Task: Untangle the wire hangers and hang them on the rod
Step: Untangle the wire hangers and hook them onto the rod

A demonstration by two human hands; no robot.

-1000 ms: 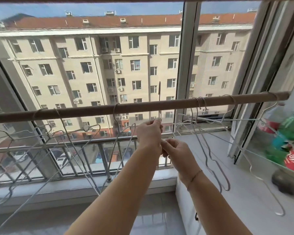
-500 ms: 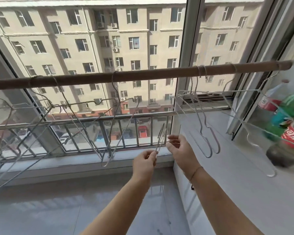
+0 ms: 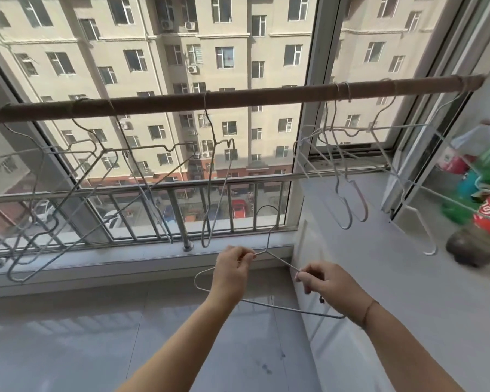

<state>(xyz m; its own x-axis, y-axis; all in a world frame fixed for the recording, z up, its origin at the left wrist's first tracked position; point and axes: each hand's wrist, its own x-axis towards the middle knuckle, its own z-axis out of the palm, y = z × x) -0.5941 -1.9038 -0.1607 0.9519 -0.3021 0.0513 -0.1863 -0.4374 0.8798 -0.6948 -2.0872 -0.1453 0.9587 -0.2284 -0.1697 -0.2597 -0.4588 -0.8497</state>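
Left hand (image 3: 232, 271) pinches the wire hanger (image 3: 292, 308) at its neck, and my right hand (image 3: 327, 284) pinches its sloping arm; the rod (image 3: 238, 99) runs well above both.

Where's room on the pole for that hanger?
The rod is bare between the lone middle hanger and the right bunch; the held hanger should fit there. Another gap lies left of the lone hanger. Far left is crowded.

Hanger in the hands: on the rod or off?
Off. The left hand and right hand pinch the hanger well below the rod; its hook points up into free air, over nothing.
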